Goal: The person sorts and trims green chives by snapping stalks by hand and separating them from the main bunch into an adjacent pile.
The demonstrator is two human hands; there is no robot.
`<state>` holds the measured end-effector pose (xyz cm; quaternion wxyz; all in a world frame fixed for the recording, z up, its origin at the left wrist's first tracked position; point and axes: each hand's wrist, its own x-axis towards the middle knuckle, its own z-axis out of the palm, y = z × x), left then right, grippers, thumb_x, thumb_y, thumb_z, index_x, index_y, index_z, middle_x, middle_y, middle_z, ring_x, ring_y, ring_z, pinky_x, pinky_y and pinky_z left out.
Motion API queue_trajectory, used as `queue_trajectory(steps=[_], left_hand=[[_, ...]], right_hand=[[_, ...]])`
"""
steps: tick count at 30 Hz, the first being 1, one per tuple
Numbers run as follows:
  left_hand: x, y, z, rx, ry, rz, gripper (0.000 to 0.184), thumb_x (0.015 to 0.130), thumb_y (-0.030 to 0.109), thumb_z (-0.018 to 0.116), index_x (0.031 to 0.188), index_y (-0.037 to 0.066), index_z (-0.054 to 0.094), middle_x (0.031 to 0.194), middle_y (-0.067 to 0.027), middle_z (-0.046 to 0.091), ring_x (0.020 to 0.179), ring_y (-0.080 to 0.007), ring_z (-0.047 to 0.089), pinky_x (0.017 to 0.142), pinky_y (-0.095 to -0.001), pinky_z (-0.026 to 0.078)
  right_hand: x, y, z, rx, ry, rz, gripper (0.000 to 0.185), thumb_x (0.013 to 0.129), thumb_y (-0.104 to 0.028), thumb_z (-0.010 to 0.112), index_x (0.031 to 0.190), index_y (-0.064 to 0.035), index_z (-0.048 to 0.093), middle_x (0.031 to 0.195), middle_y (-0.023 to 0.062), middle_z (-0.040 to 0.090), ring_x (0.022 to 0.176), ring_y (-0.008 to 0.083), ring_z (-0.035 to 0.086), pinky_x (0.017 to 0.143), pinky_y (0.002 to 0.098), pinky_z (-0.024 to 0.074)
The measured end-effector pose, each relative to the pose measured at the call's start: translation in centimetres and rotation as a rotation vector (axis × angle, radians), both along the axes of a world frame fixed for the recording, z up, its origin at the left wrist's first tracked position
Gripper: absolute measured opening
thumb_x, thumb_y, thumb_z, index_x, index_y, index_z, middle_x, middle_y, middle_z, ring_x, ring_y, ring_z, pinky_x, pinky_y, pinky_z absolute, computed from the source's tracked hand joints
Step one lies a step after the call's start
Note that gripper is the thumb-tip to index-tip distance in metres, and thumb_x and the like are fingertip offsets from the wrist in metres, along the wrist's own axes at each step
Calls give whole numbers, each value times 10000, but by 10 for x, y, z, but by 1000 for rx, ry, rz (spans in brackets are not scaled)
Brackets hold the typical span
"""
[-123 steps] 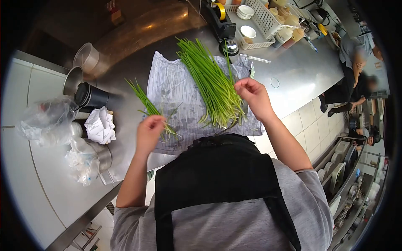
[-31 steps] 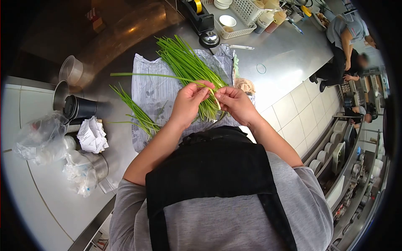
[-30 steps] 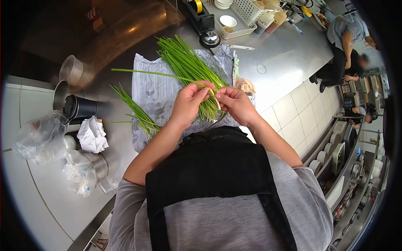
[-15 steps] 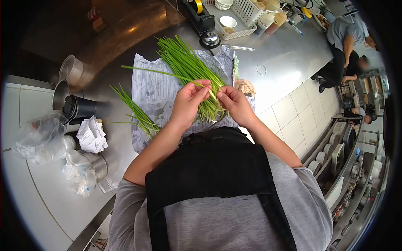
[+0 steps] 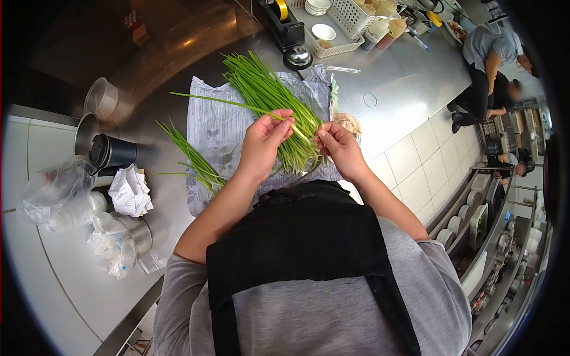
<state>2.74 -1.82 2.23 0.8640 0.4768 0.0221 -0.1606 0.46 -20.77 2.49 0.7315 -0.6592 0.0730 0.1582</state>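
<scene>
My left hand (image 5: 266, 141) is closed in a pinch around one long spring onion (image 5: 219, 101), whose green tip points to the left. Close to its pale root end, my right hand (image 5: 339, 146) has thumb and fingers pressed together; whatever is between them is too small to make out. Under both hands lies a thick bunch of spring onions (image 5: 255, 80), tips away from me and pale ends near me. A smaller pile of spring onions (image 5: 193, 159) rests to the left. Printed newspaper (image 5: 205, 115) is spread beneath the greens.
A call bell (image 5: 297, 57), a tape dispenser (image 5: 286, 26) and a pen (image 5: 338, 69) are at the back. Squeeze bottles (image 5: 375, 32) stand by a white basket (image 5: 350, 18). Cups, paper slips (image 5: 130, 191) and plastic bags line the left. Other people (image 5: 496, 50) are at the right.
My right hand has shifted slightly right, away from my left hand and the held spring onion's root end. My left hand keeps its pinch, moving slightly left. The piles have not moved.
</scene>
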Motion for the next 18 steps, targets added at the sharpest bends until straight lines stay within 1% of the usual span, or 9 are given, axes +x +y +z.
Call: queue_trajectory(steps=[5,7,8,10,11,13,17,18], left_hand=[[-1,-2,0,-21,4,-2,235,916,78,557,1140,8,550,1010,-49,590,930,-94,543,874,-246,442],[-2,-3,0,-24,7,-2,234,917,78,556,1141,9,549,1012,-48,588,932,-93,541,876,-246,442],[-2,-3,0,-27,10,-1,234,917,78,555,1141,10,549,1014,-47,586,934,-92,539,877,-246,441],[-3,-3,0,-27,7,2,232,918,76,554,1141,12,549,1017,-47,585,938,-92,538,880,-246,440],[-3,-3,1,-28,4,4,231,918,75,553,1140,13,549,1020,-47,583,942,-91,537,883,-246,440],[-4,-3,1,-34,5,5,230,918,73,553,1140,14,549,1022,-47,582,945,-91,536,886,-246,439],[-5,-5,2,-45,-5,3,232,917,69,551,1143,13,547,1022,-45,581,953,-92,535,891,-247,439],[-5,-5,2,-45,-4,2,232,917,69,551,1143,13,547,1022,-45,581,953,-92,535,891,-247,439]], right_hand=[[-1,6,1,-114,-80,78,132,938,-149,545,977,-22,551,826,-12,577,724,35,489,631,193,410],[-2,11,0,-155,-184,96,96,932,-126,548,949,-31,552,820,-16,574,683,30,471,606,186,388],[-2,11,2,-154,-185,96,96,932,-126,548,949,-31,552,820,-16,574,683,30,471,606,186,388],[-1,10,6,-95,-96,85,118,920,-115,570,962,-5,558,821,-9,583,707,34,484,627,191,404],[0,10,5,-95,-97,86,118,920,-115,570,962,-5,558,821,-9,583,707,34,484,627,191,404],[1,9,1,0,-66,45,108,927,-115,557,953,-11,555,798,-6,576,671,35,465,609,187,392],[0,13,0,77,-17,16,95,941,-114,529,938,-20,547,793,-4,564,656,39,450,598,190,388],[-1,14,-1,145,34,-17,92,946,-115,516,935,-27,544,790,-5,555,652,45,449,600,193,392]])
